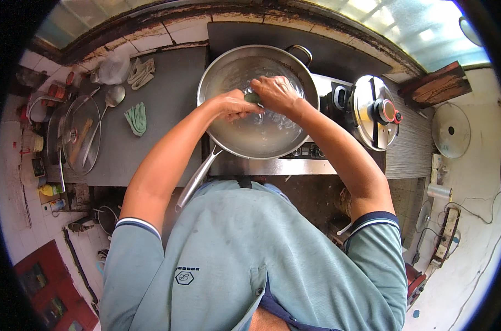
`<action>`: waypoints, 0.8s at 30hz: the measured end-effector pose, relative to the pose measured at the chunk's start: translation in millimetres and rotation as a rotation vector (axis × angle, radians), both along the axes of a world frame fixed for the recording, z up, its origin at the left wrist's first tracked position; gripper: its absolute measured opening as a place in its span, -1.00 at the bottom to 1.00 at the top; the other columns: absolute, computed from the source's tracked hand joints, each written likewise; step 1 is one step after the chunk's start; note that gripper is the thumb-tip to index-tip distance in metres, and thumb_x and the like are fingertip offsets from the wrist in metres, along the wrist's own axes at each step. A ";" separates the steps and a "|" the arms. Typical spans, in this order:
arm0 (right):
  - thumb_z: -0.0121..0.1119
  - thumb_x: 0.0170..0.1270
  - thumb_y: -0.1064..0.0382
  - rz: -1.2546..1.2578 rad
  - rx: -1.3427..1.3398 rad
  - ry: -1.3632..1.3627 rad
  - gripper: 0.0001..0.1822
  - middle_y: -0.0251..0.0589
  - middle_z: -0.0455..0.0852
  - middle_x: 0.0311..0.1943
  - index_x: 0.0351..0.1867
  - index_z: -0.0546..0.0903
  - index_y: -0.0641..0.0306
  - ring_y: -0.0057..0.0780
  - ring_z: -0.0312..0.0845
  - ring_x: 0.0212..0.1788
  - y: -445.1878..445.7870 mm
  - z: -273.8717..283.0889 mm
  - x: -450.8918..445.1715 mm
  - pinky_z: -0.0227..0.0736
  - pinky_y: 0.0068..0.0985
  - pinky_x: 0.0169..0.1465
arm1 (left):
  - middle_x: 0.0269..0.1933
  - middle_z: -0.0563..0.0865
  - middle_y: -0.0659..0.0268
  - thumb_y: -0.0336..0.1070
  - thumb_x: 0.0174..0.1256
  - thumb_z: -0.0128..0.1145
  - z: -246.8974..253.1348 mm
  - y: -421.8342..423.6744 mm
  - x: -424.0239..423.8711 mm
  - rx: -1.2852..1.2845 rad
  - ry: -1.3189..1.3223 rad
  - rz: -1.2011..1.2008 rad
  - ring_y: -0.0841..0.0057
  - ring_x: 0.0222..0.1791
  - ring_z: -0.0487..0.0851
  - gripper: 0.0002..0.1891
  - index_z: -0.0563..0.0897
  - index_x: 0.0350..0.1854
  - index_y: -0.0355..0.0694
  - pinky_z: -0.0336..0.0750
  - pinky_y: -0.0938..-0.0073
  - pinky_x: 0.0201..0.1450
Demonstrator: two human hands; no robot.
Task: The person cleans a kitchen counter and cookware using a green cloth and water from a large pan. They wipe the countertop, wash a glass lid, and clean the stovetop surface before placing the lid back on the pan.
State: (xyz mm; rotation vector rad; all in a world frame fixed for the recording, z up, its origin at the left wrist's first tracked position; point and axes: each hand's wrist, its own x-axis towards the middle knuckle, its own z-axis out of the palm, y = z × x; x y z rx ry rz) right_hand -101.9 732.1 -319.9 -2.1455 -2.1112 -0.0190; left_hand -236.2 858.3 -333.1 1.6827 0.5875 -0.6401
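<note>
A large stainless-steel wok (258,154) with cloudy, rippling water in it sits on the gas stove (271,166). Over the water, my left hand (236,105) and my right hand (276,94) are close together, both gripping a dark green cloth or scouring pad (253,98). Only a small part of it shows between my fingers, so I cannot tell which it is. Drops fall beneath my hands. The wok's long handle (198,178) points toward me on the left, and its loop handle (303,53) is at the far right.
A pressure cooker (372,113) stands on the stove's right. On the left counter (167,99) lie a folded green cloth (136,119), a beige cloth (141,73), a metal ladle (114,96) and a glass lid (81,134). A wooden board (436,87) leans at the back right.
</note>
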 end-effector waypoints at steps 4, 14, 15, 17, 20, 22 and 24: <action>0.39 -0.03 0.35 0.045 0.133 0.328 -0.50 -0.01 0.72 -0.28 0.04 0.60 0.29 -0.04 0.67 -0.07 -15.7 15.6 3.6 0.54 -0.28 0.09 | -0.58 0.61 0.35 0.38 0.20 0.23 22.3 6.1 -19.4 -0.297 -0.208 0.321 0.76 -0.75 0.35 -0.40 0.58 -0.40 -0.18 0.21 0.67 -0.69; 0.19 0.26 0.15 -0.083 -0.294 1.862 -0.49 -0.07 0.71 -0.07 0.20 0.52 0.39 -0.39 0.73 -0.22 -28.6 65.2 21.6 0.67 -0.53 -0.15 | -0.11 0.68 0.29 -0.14 0.18 0.42 83.3 12.2 -25.3 -0.353 -0.532 0.222 0.57 -0.15 0.69 -0.47 0.52 0.10 -0.32 0.61 0.60 -0.22; 0.20 0.27 0.12 -0.041 -0.286 1.976 -0.49 -0.05 0.72 -0.07 0.18 0.54 0.39 -0.39 0.74 -0.25 -28.0 70.5 20.3 0.67 -0.54 -0.14 | -0.13 0.68 0.30 -0.15 0.14 0.46 89.6 9.1 -24.3 -0.297 -0.563 0.200 0.58 -0.13 0.68 -0.44 0.52 0.10 -0.33 0.61 0.60 -0.20; 0.24 0.27 -0.12 -0.127 -0.226 1.752 -0.36 -0.05 0.69 -0.02 0.17 0.55 0.39 -0.39 0.69 -0.09 -23.6 76.7 15.4 0.67 -0.50 -0.06 | -0.18 0.66 0.36 -0.17 0.06 0.51 100.7 9.8 -22.1 -0.164 -0.581 0.180 0.62 -0.10 0.64 -0.45 0.56 0.03 -0.32 0.58 0.54 -0.06; 0.30 0.18 -0.29 -0.168 -0.080 1.519 -0.23 -0.09 0.68 0.02 0.17 0.56 0.36 -0.39 0.60 0.08 -26.3 101.9 5.6 0.58 -0.43 0.06 | -0.14 0.68 0.35 -0.05 0.18 0.44 126.4 -7.4 -22.9 -0.107 -0.660 0.246 0.64 -0.12 0.62 -0.52 0.60 -0.04 -0.31 0.52 0.53 0.04; 0.21 0.27 -0.29 -0.207 -0.014 1.429 -0.28 -0.14 0.68 0.02 0.17 0.58 0.33 -0.38 0.57 0.13 -27.0 105.8 14.6 0.42 -0.35 0.20 | -0.12 0.69 0.34 0.04 0.31 0.30 137.3 -12.8 -20.5 -0.289 -0.724 0.377 0.66 -0.12 0.61 -0.52 0.61 -0.02 -0.32 0.52 0.53 0.02; 0.08 0.38 -0.29 -0.210 0.006 1.568 -0.32 -0.22 0.69 0.01 0.18 0.57 0.32 -0.40 0.54 0.16 -23.9 105.8 20.0 0.33 -0.32 0.26 | -0.21 0.69 0.36 0.21 0.47 0.03 150.3 -18.1 -20.2 -0.398 -0.804 0.484 0.69 -0.20 0.61 -0.45 0.65 -0.08 -0.31 0.52 0.58 -0.09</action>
